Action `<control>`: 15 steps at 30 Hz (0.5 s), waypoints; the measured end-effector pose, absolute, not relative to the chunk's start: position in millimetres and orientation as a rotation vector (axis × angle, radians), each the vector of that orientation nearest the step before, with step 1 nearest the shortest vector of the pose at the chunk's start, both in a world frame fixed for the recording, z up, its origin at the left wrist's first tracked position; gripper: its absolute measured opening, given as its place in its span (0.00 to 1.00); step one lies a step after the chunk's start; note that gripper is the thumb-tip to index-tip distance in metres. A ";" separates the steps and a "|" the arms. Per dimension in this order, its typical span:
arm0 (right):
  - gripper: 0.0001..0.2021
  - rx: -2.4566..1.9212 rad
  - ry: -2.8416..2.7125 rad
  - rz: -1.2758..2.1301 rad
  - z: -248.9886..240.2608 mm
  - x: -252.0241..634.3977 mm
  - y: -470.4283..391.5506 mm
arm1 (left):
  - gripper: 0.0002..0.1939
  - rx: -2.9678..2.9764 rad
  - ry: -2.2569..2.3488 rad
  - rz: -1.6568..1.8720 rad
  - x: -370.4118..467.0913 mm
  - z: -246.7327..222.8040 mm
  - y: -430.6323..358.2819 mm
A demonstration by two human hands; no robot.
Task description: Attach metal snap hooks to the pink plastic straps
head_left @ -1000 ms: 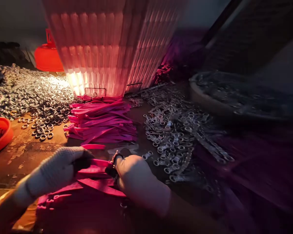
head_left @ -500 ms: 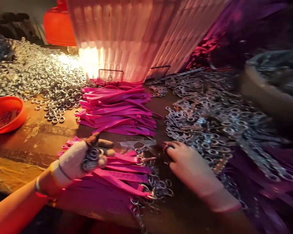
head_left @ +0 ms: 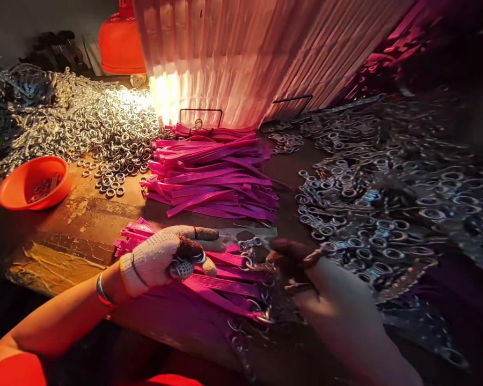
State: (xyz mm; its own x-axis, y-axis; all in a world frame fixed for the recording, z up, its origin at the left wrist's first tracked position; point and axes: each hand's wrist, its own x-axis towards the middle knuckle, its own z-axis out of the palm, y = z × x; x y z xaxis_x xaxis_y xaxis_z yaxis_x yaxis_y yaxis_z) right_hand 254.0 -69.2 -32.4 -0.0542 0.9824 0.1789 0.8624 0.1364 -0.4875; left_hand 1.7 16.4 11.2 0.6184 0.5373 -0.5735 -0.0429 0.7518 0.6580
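Note:
Wearing a white knit glove with dark fingertips, my left hand (head_left: 181,254) curls over several metal rings (head_left: 181,268), its index finger stretched forward. Beneath it lies a row of flat pink straps (head_left: 225,284); metal rings and chain links (head_left: 260,311) hang at their right ends. My right hand (head_left: 326,289), also gloved and dark at the fingers, is closed just right of those ends. A short metal chain (head_left: 316,256) appears to be in its fingers, though blur and shadow hide the details.
Behind lies a stack of pink straps (head_left: 213,182). Loose rings (head_left: 112,128) are heaped at left beside an orange bowl (head_left: 34,185). Metal chain pieces (head_left: 362,230) cover the right side. An orange lamp (head_left: 122,45) and a corrugated panel (head_left: 225,64) stand at the back.
My right hand has lifted off the table beside the chain pile and closed its fingers. My left fingers have curled further over the rings. The whole view has shifted.

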 end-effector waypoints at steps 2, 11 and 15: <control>0.18 -1.542 -1.965 0.413 -17.8 228.4 -64.9 | 0.20 0.626 0.778 0.375 6.9 11.0 11.8; 0.06 -1.184 -2.081 0.785 11.9 187.0 -46.1 | 0.07 0.488 0.747 0.385 24.2 -1.2 -4.6; 0.15 -1.099 -2.062 0.745 11.2 191.9 -45.4 | 0.06 0.465 0.723 0.397 24.8 -5.6 -5.8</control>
